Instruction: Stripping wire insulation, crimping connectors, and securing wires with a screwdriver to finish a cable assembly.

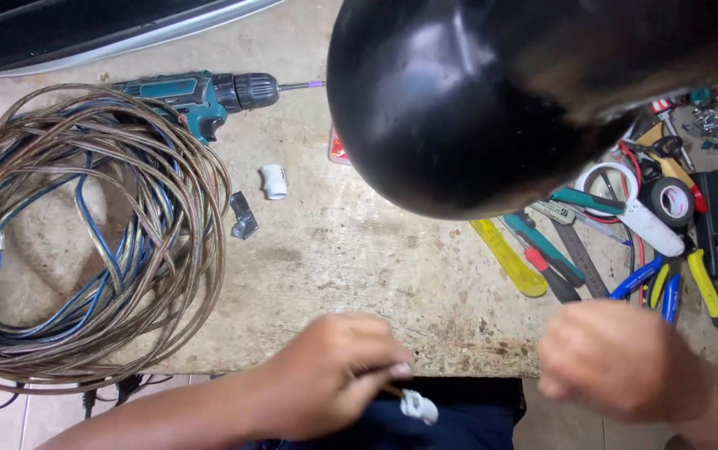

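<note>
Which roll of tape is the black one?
The black tape roll at far right, beside the white tape roll, which lies nearer the big black dome.

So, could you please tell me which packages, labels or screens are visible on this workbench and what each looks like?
Small packet: flat, red and white, on the bench beside the big black rounded object, partly hidden by it.
Tape roll: black, white inner label, among the hand tools on the right.
No screens visible.

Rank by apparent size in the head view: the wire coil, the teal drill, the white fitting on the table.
1. wire coil, by far the largest.
2. teal drill.
3. white fitting, the smallest.
</note>
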